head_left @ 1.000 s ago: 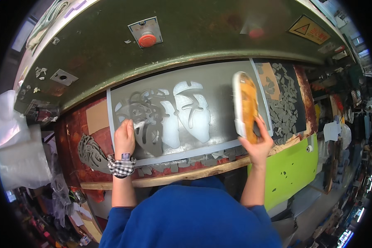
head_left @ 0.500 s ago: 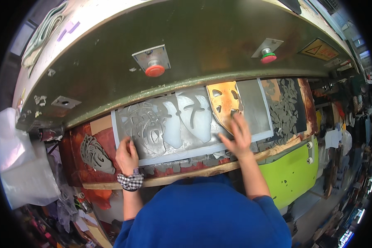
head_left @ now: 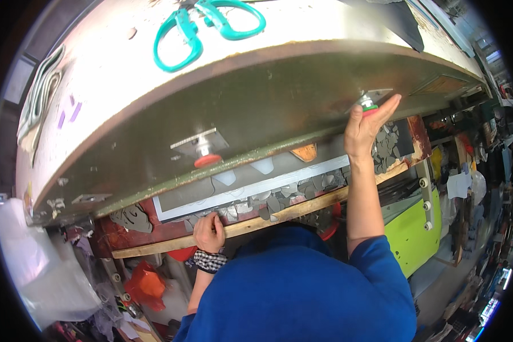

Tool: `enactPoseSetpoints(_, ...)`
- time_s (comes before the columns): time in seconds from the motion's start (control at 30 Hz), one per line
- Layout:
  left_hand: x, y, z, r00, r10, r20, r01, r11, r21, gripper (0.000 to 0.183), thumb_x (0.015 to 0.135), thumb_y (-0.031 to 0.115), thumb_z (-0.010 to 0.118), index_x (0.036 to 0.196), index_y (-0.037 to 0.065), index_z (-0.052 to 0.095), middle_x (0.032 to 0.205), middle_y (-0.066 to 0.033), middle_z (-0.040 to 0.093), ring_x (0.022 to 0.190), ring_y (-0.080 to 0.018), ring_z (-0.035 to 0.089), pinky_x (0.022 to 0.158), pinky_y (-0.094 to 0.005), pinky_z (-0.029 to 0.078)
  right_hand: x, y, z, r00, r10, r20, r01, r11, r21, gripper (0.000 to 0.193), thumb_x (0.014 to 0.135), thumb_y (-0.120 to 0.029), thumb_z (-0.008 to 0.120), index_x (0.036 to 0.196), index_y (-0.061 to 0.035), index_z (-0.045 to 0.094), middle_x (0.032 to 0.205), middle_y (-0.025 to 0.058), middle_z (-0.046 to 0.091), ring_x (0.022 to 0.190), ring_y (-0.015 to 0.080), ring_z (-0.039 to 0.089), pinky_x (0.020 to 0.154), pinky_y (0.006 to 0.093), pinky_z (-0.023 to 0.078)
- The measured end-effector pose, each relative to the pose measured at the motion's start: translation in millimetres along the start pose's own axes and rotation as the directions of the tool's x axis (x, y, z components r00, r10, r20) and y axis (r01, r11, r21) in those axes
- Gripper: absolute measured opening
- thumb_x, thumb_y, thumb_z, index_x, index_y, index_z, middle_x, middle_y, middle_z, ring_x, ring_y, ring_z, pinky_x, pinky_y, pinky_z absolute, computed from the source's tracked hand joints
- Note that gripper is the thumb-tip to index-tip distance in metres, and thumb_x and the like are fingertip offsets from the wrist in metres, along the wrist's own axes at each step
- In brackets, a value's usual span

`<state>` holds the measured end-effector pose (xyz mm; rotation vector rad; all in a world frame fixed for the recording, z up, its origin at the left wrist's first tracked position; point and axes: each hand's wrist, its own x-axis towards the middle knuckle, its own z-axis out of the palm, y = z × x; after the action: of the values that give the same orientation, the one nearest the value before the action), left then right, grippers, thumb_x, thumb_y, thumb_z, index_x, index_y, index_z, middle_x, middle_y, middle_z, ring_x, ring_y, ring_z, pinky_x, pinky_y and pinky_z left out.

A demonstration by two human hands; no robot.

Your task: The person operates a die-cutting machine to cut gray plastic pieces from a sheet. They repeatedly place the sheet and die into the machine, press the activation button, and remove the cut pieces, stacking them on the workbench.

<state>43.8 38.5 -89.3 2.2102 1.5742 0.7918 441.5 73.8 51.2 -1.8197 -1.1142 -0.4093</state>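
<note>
Two bare hands are apart, and only the right is raised. That right hand (head_left: 366, 128) is up at a pink-faced button with a green collar (head_left: 370, 109), thumb on one side and straightened fingers on the other; it is spread rather than clenched, though how hard the palm presses cannot be told. Lower down, the left hand (head_left: 210, 232) is loosely curled at the wooden rail (head_left: 290, 214) — whether anything is pinched inside it, I cannot tell. A checked band (head_left: 210, 261) circles that wrist.

Just beyond the rail lie grey scraps (head_left: 273, 203), then a grey sheet (head_left: 196, 192) edged with a pale strip (head_left: 251, 190). The tan cutting die (head_left: 306, 152) is on the sheet, only its narrow end showing beneath the dark green press front (head_left: 256, 102); the rest is hidden. Two pale shapes show to its left.

A red button (head_left: 208, 160) sticks out from the same front, left of the first one. On the white top above are teal-handled scissors (head_left: 183, 24) and, farther left — near the edge — a folded cloth (head_left: 40, 108).
</note>
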Motion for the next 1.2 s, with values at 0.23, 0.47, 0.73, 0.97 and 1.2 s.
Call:
enactPoseSetpoints(0.23, 53.5, 15.0, -2.4, 0.987, 0.146, -0.065, -0.143, 0.989, 0.043, 0.009, 0.082, 0.005, 0.062, 0.090, 0.003, 0.066, 0.072, -0.0136, 0.062, 0.063, -0.0321, 0.060, 0.060, -0.0403, 0.049, -8.2, 38.8, 21.4, 0.995, -0.004, -0.095, 0.007, 0.999, 0.036, 0.094, 0.090, -0.040, 0.060, 0.147, 0.0073, 0.002, 0.151, 0.0326, 0.001, 0.142, 0.0452, 0.005, 0.115, 0.0505, 0.008)
enactPoseSetpoints(0.47, 33.9, 7.9, -3.7, 0.979, 0.181, -0.098, -0.176, 0.983, 0.056, 0.009, 0.081, 0.009, 0.064, 0.089, 0.008, 0.069, 0.076, -0.0099, 0.064, 0.071, -0.0289, 0.060, 0.067, -0.0380, 0.047, -109.0, -5.8, -17.6, 1.000, 0.016, 0.003, -0.016, 0.969, 0.247, 0.068, 0.079, -0.010, 0.070, 0.137, 0.0062, 0.039, 0.109, 0.0193, 0.059, 0.105, 0.0321, 0.056, 0.094, 0.0415, 0.043)
enactPoseSetpoints(0.73, -10.1, 35.7, -29.0, 0.990, 0.143, 0.005, -0.143, 0.990, -0.014, 0.010, 0.078, 0.012, 0.068, 0.081, 0.003, 0.069, 0.077, -0.0120, 0.057, 0.078, -0.0319, 0.053, 0.074, -0.0410, 0.043, -211.9, 13.5, -52.0, 0.834, -0.139, 0.534, -0.031, 0.954, 0.297, 0.021, 0.077, -0.005, 0.067, 0.097, -0.0002, 0.066, 0.097, 0.0149, 0.066, 0.095, 0.0329, 0.058, 0.089, 0.0412, 0.045)
enactPoseSetpoints(0.97, -40.1, 33.4, -33.0, 0.992, 0.091, 0.083, -0.087, 0.995, -0.053, 0.005, 0.079, 0.008, 0.067, 0.080, 0.004, 0.070, 0.073, -0.0108, 0.058, 0.073, -0.0310, 0.055, 0.069, -0.0407, 0.043, -144.2, -5.9, -52.3, 0.972, -0.127, 0.199, 0.074, 0.964, 0.255, 0.023, 0.075, 0.001, 0.068, 0.098, 0.0014, 0.065, 0.093, 0.0149, 0.065, 0.094, 0.0331, 0.059, 0.086, 0.0419, 0.046)
enactPoseSetpoints(1.2, -72.0, 79.0, -73.1, 0.989, 0.139, 0.048, -0.125, 0.968, -0.218, 0.010, 0.082, 0.006, 0.064, 0.092, 0.004, 0.069, 0.076, -0.0132, 0.065, 0.068, -0.0322, 0.062, 0.062, -0.0379, 0.049, -201.6, -3.7, -61.5, 0.962, -0.098, 0.253, 0.076, 0.993, 0.095, 0.087, 0.054, -0.020, 0.090, 0.130, -0.0043, 0.051, 0.132, 0.0267, 0.044, 0.120, 0.0437, 0.043, 0.099, 0.0469, 0.041)
